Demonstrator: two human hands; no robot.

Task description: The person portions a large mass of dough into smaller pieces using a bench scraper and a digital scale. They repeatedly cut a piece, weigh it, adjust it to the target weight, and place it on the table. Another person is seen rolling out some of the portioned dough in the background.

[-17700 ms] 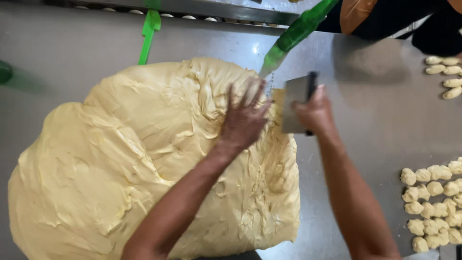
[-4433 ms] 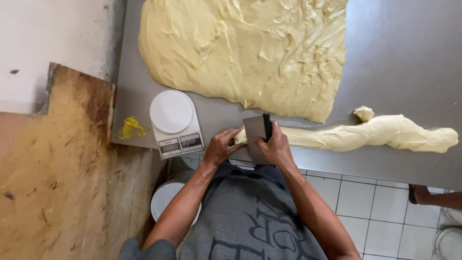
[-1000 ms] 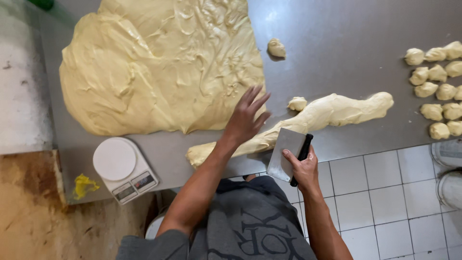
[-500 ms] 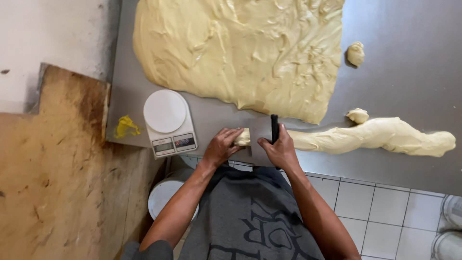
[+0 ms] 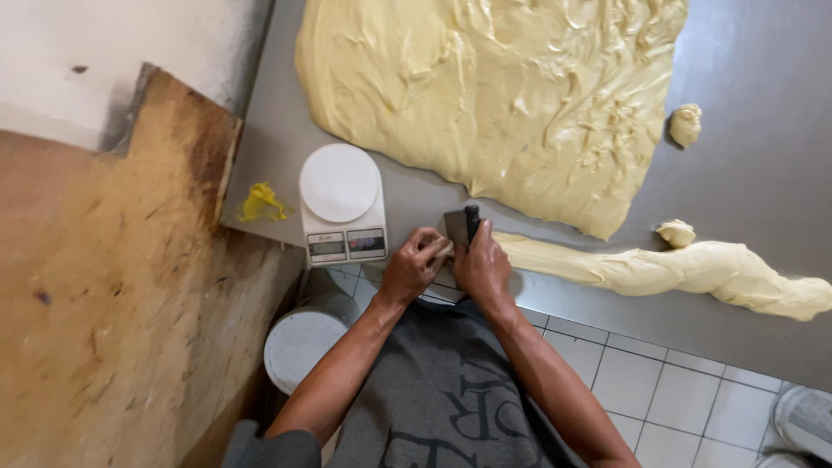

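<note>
One screen shows: the small rectangular display (image 5: 330, 246) on the front panel of a white kitchen scale (image 5: 341, 204), left of centre in the frame, near the lower edge of the grey metal worktop (image 5: 763, 173). The display is dark grey-green, set in a pale panel beside a second dark patch of buttons (image 5: 367, 243). Above it sits the scale's round white plate. No packages, labels or signs are visible anywhere else.

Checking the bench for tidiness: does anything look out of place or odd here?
A crumpled yellow scrap lies loose at the steel table's left corner, beside the white scale. Two small dough lumps sit apart from the big dough sheet. The wooden board looks stained and worn.
</note>
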